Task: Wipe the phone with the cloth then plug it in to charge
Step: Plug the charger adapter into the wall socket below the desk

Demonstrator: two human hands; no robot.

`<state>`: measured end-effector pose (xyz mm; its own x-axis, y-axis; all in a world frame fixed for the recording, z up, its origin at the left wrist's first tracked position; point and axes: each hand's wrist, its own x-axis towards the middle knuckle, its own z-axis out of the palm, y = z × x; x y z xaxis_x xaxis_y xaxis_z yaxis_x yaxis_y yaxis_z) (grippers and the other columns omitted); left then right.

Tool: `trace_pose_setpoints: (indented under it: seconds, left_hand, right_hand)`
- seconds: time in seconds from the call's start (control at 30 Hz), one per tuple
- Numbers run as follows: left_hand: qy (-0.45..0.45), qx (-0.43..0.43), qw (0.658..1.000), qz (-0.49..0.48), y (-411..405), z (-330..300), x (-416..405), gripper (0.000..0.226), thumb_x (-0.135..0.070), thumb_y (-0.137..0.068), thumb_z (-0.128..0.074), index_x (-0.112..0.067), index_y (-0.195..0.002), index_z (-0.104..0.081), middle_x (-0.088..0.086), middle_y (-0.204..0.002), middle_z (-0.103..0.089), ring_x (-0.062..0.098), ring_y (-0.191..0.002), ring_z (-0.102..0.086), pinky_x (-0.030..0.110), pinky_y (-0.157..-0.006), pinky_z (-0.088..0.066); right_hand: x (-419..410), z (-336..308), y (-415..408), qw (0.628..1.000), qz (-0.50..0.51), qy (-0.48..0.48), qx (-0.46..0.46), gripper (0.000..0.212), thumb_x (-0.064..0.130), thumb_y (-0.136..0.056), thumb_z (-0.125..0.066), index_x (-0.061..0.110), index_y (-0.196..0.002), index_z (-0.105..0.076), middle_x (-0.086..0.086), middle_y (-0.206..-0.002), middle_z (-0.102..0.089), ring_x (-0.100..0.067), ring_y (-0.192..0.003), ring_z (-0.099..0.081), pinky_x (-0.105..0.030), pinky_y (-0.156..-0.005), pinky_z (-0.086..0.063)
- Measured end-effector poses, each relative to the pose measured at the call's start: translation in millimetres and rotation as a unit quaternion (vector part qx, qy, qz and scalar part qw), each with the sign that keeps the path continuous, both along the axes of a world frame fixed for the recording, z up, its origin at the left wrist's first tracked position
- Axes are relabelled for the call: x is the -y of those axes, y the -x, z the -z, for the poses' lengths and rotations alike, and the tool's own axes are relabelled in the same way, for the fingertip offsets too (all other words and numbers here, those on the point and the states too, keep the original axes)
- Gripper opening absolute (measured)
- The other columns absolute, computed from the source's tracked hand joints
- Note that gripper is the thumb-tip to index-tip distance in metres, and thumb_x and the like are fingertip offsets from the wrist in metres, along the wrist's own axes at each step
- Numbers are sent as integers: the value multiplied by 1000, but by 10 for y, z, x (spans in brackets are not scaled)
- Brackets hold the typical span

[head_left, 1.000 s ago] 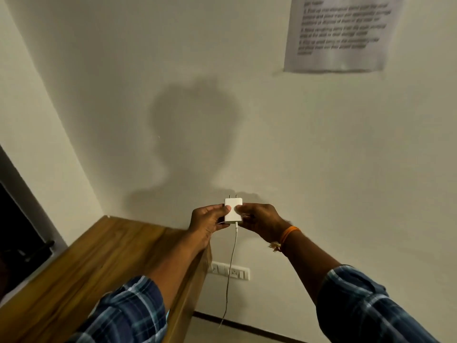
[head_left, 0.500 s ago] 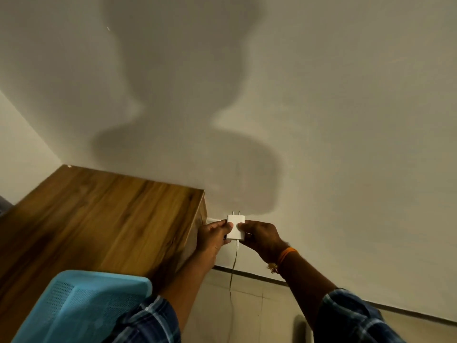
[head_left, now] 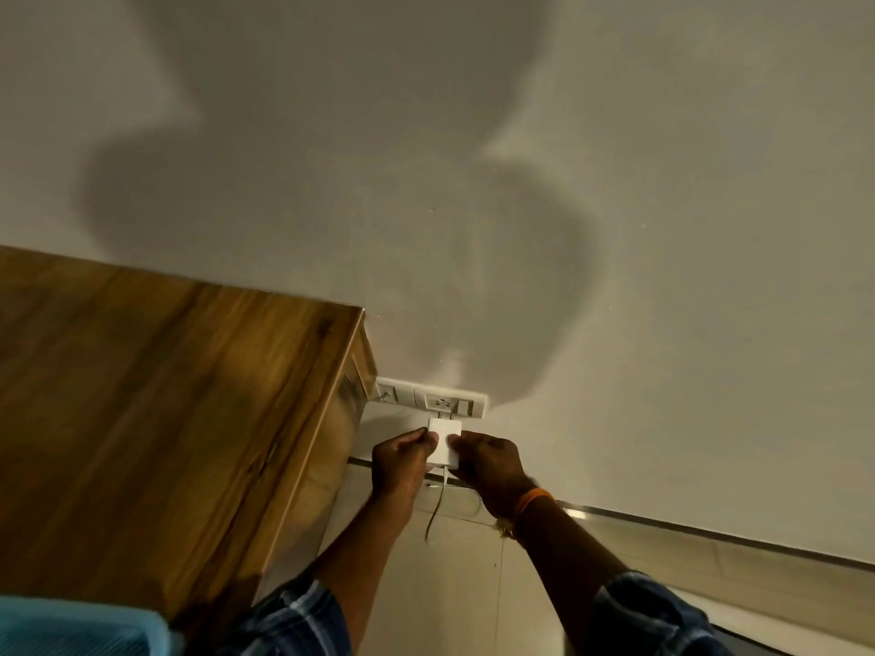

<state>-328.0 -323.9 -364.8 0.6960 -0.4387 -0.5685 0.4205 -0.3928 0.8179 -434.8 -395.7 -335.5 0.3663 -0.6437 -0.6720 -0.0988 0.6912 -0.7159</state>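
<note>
While you crouch toward the wall, both your hands hold the small white square charger adapter (head_left: 444,442) right at the white wall socket plate (head_left: 432,402), w/ its two metal pins meeting the socket's middle outlet; can't tell how far in they've gone. Your left hand (head_left: 400,461) pinches the adapter's left edge btwn thumb and curled fingers, and your right hand (head_left: 487,464) grips its right edge the same way, so neither is open and both are closed on the adapter. An orange band (head_left: 532,501) sits on your right wrist, just below-right of the socket plate. A thin white cable (head_left: 436,506) hangs from the adapter's lower end, straight down below the socket plate, over the pale tiled floor (head_left: 454,584). Left of the socket plate stands a brown wooden table (head_left: 156,419), its near corner almost touching the plate's left end. Far below-left of the plate, at the bottom edge, is a light blue plastic item (head_left: 71,627), only partly in view. Blue plaid sleeves (head_left: 293,617) cover both your forearms' upper parts. Above the plate, the beige wall (head_left: 663,229) carries your shadow. Phone and cloth aren't in view.
</note>
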Motion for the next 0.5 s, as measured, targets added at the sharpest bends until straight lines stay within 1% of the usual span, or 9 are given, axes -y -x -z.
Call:
trace_pose_setpoints:
  seconds: [0.03, 0.13, 0.2, 0.23, 0.3, 0.37, 0.5]
  left_hand:
    - [-4, -2, 1000, -2, -17, 81, 15, 29, -16, -83, -77, -11, -112, -73, 1, -103, -75, 21, -87, -73, 20, -61, -59]
    - [-3, 0, 1000, -7, -87, 263, 68, 31, -14, -83, -78, -10, -114, -72, 2, -106, -75, 20, -90, -73, 31, -76, -63]
    - [6, 6, 1000, -6, -134, 347, 112, 31, -15, -83, -78, -10, -113, -73, -1, -103, -75, 16, -90, -71, 29, -75, -63]
    - [13, 8, 1000, -7, -148, 377, 136, 31, -16, -83, -78, -10, -113, -73, -2, -101, -75, 13, -90, -71, 28, -74, -62]
    - [25, 8, 1000, -14, -167, 416, 176, 30, -15, -83, -78, -9, -112, -73, -3, -100, -75, 10, -91, -69, 32, -78, -63]
    - [22, 8, 1000, -15, -170, 455, 186, 30, -14, -83, -78, -9, -112, -73, -3, -100, -75, 10, -92, -68, 38, -83, -62]
    - [34, 10, 999, -20, -160, 497, 161, 24, -15, -82, -78, -17, -106, -74, -6, -103, -75, 6, -90, -67, 38, -83, -62]
  right_hand:
    - [16, 72, -26, 1000, 3, -3, -4, 23, 3, -89, -70, -16, -102, -68, -22, -84, -66, -30, -76, -65, -40, -73, -61]
    - [54, 232, -128, 1000, 10, -9, -8, 20, 2, -89, -70, -13, -102, -70, -21, -84, -67, -29, -76, -65, -45, -81, -58]
    - [87, 283, -172, 1000, 18, -13, -6, 16, 1, -87, -71, -9, -100, -71, -22, -88, -68, -31, -81, -64, -49, -91, -55]
    - [105, 302, -182, 1000, 21, -13, -1, 15, 1, -87, -72, -7, -99, -72, -23, -91, -69, -31, -84, -65, -49, -94, -54]
    - [136, 323, -185, 1000, 19, -10, 14, 18, 2, -88, -71, -8, -103, -72, -27, -100, -72, -33, -90, -68, -47, -96, -56]
    - [156, 339, -184, 1000, 15, -6, 16, 24, 1, -88, -71, -11, -109, -69, -30, -107, -71, -35, -95, -68, -49, -98, -56]
    - [158, 353, -190, 1000, 7, -3, 18, 28, 1, -89, -69, -13, -113, -67, -34, -114, -68, -41, -102, -67, -53, -101, -53]
